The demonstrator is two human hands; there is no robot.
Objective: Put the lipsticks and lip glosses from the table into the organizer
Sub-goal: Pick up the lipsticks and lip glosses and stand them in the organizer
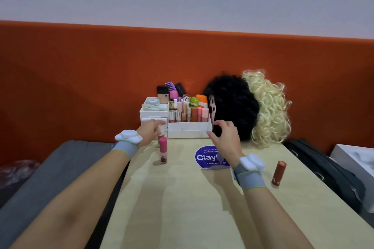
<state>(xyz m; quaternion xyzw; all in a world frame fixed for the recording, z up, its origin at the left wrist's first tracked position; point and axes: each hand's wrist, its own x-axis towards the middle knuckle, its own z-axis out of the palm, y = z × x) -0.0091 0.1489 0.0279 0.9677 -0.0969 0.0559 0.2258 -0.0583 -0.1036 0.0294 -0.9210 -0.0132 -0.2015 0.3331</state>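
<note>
Two bare forearms enter from the bottom of the frame, without sleeves. The left hand (pixel 148 132), left of centre, has a grey fabric wristband (pixel 122 149) edged with a thin bright green line; on top sits a smooth white device (pixel 128 136) with rounded, lobed housing. The right hand (pixel 225 139), right of centre, wears a matching grey band (pixel 251 179) with the same green trim, carrying an identical white rounded unit (pixel 252 162). No rings or markings are visible on the fingers.

Open front tray of my organizer (pixel 189 130) mid-frame — pink-capped gloss (pixel 163 150) left, black wig (pixel 232 105) crowding right.
</note>
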